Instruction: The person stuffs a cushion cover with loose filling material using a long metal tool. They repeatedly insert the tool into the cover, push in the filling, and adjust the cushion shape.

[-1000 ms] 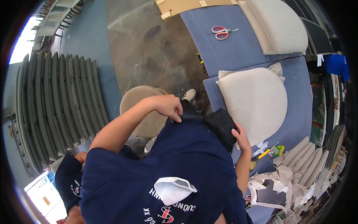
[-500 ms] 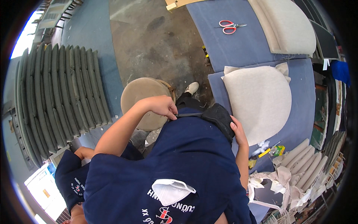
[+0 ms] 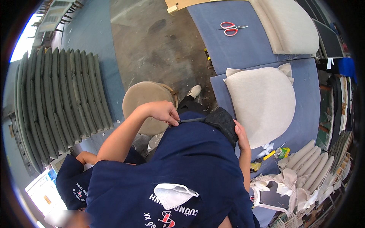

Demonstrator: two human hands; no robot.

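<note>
My left hand [image 3: 165, 113] is at my waist, its thumb and fingers pinched on a thin dark belt strap [image 3: 192, 120]. The strap runs across the front of my navy shirt to a black mesh waist pouch [image 3: 221, 125] on my right side. My right hand [image 3: 242, 135] curls against the outer edge of that pouch, with some of its fingers hidden behind it. Right of my hands, a beige padded seat cushion [image 3: 262, 104] with loose cloth corners lies on a blue-covered table [image 3: 308, 110].
Red-handled scissors [image 3: 232, 29] and another beige cushion [image 3: 289, 26] lie at the table's far end. A round stool [image 3: 146, 100] stands ahead of me. Green cushions [image 3: 62, 98] are stacked at left. A yellow cutter [image 3: 269, 155] lies near my right arm. Another person [image 3: 76, 182] is at lower left.
The view has shifted slightly. My left fingers have moved a little at the strap; my right hand stays against the pouch.
</note>
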